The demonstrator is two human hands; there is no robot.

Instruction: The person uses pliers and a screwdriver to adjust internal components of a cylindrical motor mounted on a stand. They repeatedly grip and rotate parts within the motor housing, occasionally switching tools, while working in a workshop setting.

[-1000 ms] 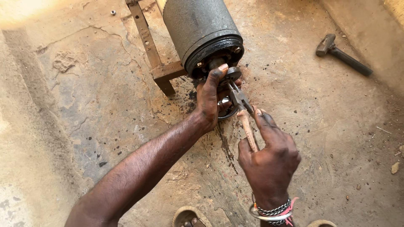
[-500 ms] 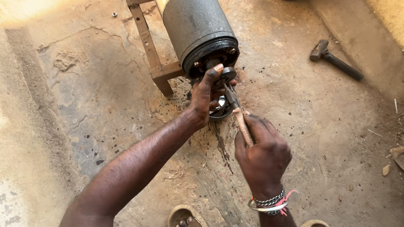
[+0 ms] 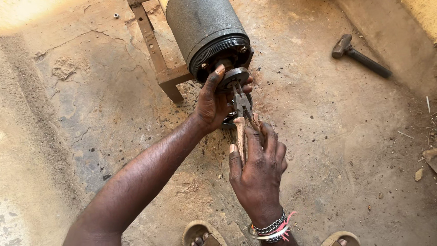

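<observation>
A grey cylindrical motor [image 3: 200, 27] lies on a rusty metal frame [image 3: 154, 50] on the concrete floor, its open end facing me. My left hand [image 3: 214, 102] grips a round dark metal disc [image 3: 234, 76] on the shaft at that end. My right hand [image 3: 257, 171] is closed on the worn handles of a pair of pliers [image 3: 243, 114], whose jaws reach up to the centre of the disc. A second round metal part lies under my left hand, mostly hidden.
A hammer [image 3: 359, 57] lies on the floor at the upper right. A small nut [image 3: 116, 15] sits at the upper left. Dry debris [image 3: 425, 159] is scattered at the right edge. My sandalled feet [image 3: 200, 234] show at the bottom.
The view has shifted so the motor sits a little further left. My right hand has brought the pliers more upright, their jaws now at the disc's centre. My left hand stays on the disc.
</observation>
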